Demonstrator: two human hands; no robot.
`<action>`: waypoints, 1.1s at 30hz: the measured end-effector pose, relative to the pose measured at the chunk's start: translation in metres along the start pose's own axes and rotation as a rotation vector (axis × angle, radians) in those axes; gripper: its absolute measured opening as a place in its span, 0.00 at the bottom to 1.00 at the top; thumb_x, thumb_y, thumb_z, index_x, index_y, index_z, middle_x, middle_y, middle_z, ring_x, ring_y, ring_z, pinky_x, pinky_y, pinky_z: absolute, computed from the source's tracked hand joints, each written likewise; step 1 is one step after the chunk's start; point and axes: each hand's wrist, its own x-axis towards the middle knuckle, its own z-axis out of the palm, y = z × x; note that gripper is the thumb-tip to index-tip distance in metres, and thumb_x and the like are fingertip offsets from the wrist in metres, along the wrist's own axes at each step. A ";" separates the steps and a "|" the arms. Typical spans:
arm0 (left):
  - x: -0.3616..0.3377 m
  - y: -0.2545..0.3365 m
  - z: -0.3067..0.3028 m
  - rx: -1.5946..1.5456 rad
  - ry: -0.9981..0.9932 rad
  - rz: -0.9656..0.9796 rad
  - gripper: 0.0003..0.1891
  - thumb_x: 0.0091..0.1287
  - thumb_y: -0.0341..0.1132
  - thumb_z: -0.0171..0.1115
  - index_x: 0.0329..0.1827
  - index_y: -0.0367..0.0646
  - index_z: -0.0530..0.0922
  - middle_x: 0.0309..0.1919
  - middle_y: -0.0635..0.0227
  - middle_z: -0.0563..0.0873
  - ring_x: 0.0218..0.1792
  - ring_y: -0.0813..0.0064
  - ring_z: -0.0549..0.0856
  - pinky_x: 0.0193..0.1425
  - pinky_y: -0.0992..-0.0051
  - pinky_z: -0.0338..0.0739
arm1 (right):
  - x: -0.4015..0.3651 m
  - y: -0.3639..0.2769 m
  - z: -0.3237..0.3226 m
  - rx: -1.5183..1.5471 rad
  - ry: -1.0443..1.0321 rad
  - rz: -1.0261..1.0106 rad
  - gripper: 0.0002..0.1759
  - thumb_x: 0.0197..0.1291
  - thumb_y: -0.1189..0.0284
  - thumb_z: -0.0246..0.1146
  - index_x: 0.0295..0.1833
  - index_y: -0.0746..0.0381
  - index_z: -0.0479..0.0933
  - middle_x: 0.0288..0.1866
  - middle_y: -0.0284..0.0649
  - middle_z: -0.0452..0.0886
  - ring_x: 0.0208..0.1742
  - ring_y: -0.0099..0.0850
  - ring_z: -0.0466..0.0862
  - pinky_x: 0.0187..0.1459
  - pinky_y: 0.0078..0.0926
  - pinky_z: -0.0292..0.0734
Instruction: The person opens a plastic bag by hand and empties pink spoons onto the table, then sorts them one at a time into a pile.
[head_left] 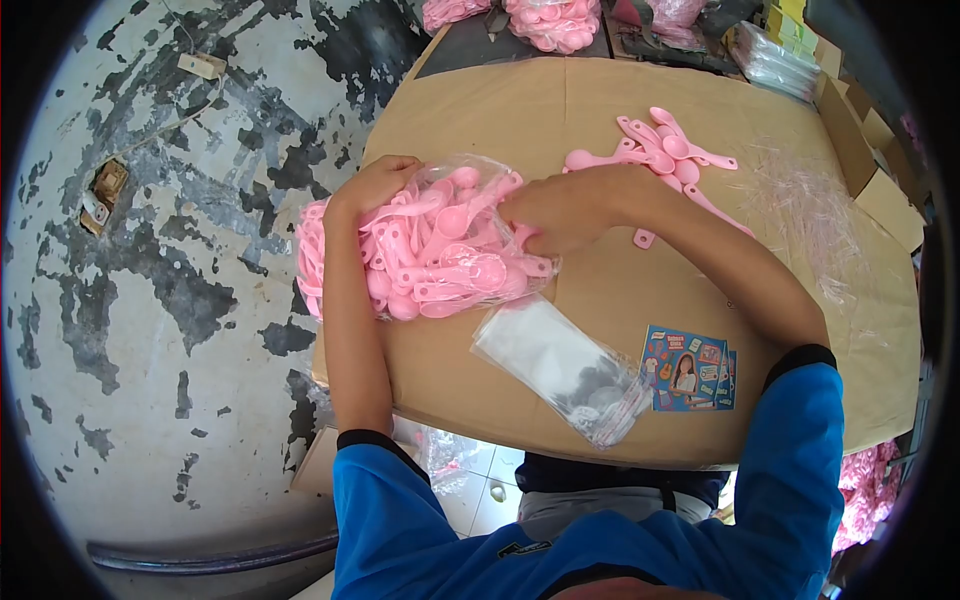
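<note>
A clear plastic bag of pink spoons [430, 250] lies at the left edge of the cardboard-covered table [560, 110]. My left hand [375, 185] rests on the bag's far left side, fingers curled on the plastic. My right hand [565, 210] is at the bag's open right end, fingers closed among the spoons there; what it pinches is hidden. A loose pile of pink spoons [665, 150] lies beyond my right forearm.
A stack of empty clear bags [565, 365] and printed blue cards [690, 370] lie near the front edge. Thin clear sleeves [810, 205] are spread at the right. More pink spoon bags [555, 20] and cartons [870, 150] stand at the far side.
</note>
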 end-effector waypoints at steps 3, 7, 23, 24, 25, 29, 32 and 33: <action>-0.001 0.000 0.001 0.002 0.020 0.023 0.21 0.70 0.44 0.57 0.53 0.34 0.81 0.46 0.65 0.86 0.46 0.76 0.80 0.57 0.79 0.70 | -0.011 0.005 -0.012 0.078 0.039 -0.008 0.18 0.60 0.66 0.58 0.54 0.62 0.76 0.49 0.45 0.81 0.48 0.40 0.82 0.47 0.35 0.76; 0.003 -0.007 0.001 0.001 0.020 0.010 0.21 0.70 0.44 0.57 0.54 0.34 0.81 0.47 0.64 0.86 0.47 0.75 0.80 0.58 0.79 0.70 | -0.055 0.000 -0.055 0.027 0.010 0.185 0.21 0.57 0.66 0.59 0.57 0.56 0.79 0.53 0.40 0.82 0.50 0.34 0.82 0.49 0.32 0.77; 0.003 -0.010 0.000 -0.079 -0.025 0.000 0.20 0.72 0.42 0.55 0.55 0.33 0.80 0.46 0.67 0.85 0.44 0.78 0.81 0.52 0.79 0.74 | -0.018 0.029 -0.023 0.052 0.197 0.023 0.17 0.62 0.68 0.59 0.55 0.61 0.77 0.59 0.40 0.76 0.54 0.38 0.79 0.53 0.36 0.76; 0.002 -0.007 0.000 -0.061 -0.028 0.000 0.20 0.72 0.41 0.55 0.55 0.33 0.80 0.46 0.67 0.85 0.44 0.78 0.81 0.52 0.79 0.75 | 0.005 0.035 -0.006 -0.071 0.257 -0.074 0.18 0.63 0.67 0.58 0.57 0.61 0.76 0.59 0.40 0.77 0.55 0.39 0.78 0.54 0.37 0.75; 0.001 -0.005 0.000 -0.043 -0.032 -0.003 0.19 0.73 0.41 0.54 0.56 0.33 0.79 0.47 0.67 0.85 0.44 0.78 0.81 0.51 0.79 0.75 | 0.022 0.036 0.008 -0.194 0.317 -0.169 0.19 0.64 0.66 0.57 0.59 0.62 0.74 0.58 0.41 0.77 0.56 0.40 0.77 0.55 0.38 0.74; 0.001 -0.005 0.003 -0.135 -0.005 -0.004 0.19 0.74 0.40 0.52 0.52 0.31 0.81 0.39 0.70 0.85 0.38 0.80 0.79 0.46 0.78 0.74 | 0.042 0.040 0.043 -0.093 0.419 -0.185 0.21 0.66 0.65 0.56 0.61 0.63 0.72 0.55 0.44 0.77 0.56 0.42 0.75 0.57 0.39 0.71; 0.003 -0.008 0.003 -0.097 0.021 0.002 0.19 0.74 0.41 0.52 0.53 0.31 0.80 0.39 0.69 0.85 0.38 0.80 0.79 0.46 0.78 0.74 | 0.049 0.048 0.049 -0.058 0.481 -0.199 0.19 0.67 0.64 0.55 0.57 0.63 0.75 0.54 0.44 0.76 0.55 0.42 0.74 0.58 0.38 0.70; 0.001 -0.005 0.004 -0.099 0.026 0.005 0.20 0.74 0.41 0.52 0.53 0.31 0.80 0.39 0.69 0.85 0.38 0.80 0.79 0.46 0.78 0.74 | 0.046 0.046 0.046 -0.040 0.420 -0.160 0.18 0.67 0.64 0.55 0.55 0.63 0.76 0.54 0.44 0.76 0.55 0.42 0.74 0.57 0.38 0.70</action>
